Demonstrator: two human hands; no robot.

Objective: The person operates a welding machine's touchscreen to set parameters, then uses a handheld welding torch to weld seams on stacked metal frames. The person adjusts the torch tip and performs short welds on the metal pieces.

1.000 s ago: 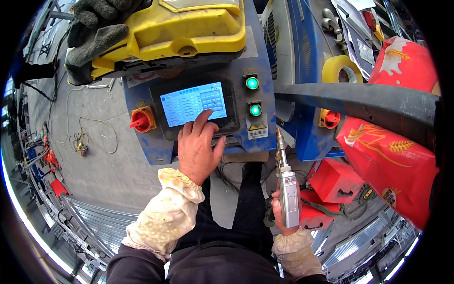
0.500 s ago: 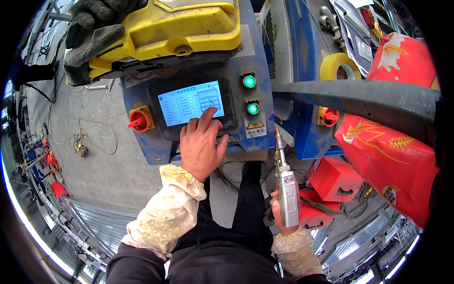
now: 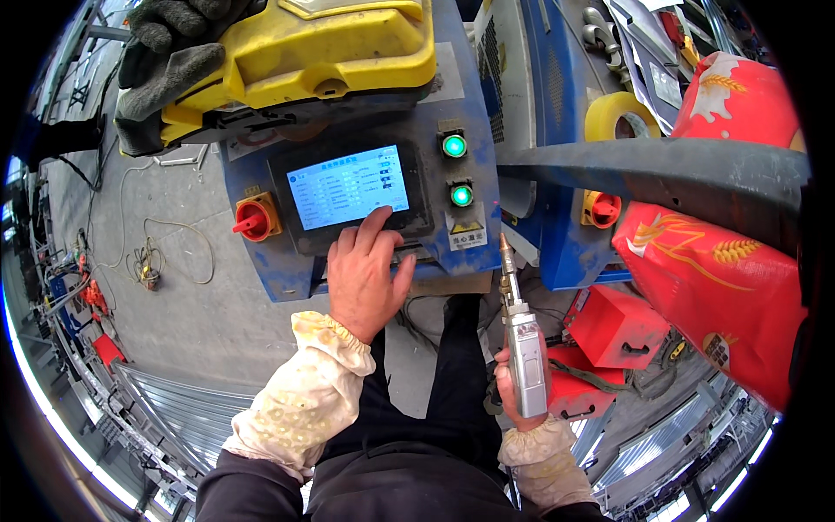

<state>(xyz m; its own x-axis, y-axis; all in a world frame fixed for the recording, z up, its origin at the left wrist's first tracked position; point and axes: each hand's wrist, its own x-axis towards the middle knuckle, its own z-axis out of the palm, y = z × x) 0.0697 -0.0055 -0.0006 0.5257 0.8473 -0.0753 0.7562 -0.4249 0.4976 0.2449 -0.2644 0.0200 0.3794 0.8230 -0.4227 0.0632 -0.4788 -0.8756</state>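
My left hand [image 3: 364, 277] is over the lower edge of a lit touchscreen [image 3: 344, 187] set in a dusty blue machine cabinet [image 3: 478, 235]. Its fingers are apart with nothing in them. The index fingertip is at the screen's lower right; whether it touches the glass I cannot tell. My right hand [image 3: 511, 393] is wrapped round a silver laser welding gun [image 3: 527, 357], held upright with its copper-coloured nozzle [image 3: 505, 252] pointing away from me, beside the cabinet's right front corner. The gun hides part of that hand. Pale sleeve covers are on both forearms.
Two green lit buttons [image 3: 461, 195] and a red rotary switch [image 3: 253, 219] flank the screen. A yellow case [image 3: 339, 52] with grey gloves [image 3: 165, 78] lies on the cabinet. To the right are a dark metal bar [image 3: 652, 165], red bags [image 3: 704, 287], yellow tape [image 3: 613, 116] and red boxes [image 3: 617, 326].
A keypad panel on the screen's right side has disappeared, leaving a small column of buttons there. My left hand has shifted slightly left. My right hand still holds the laser welding gun.
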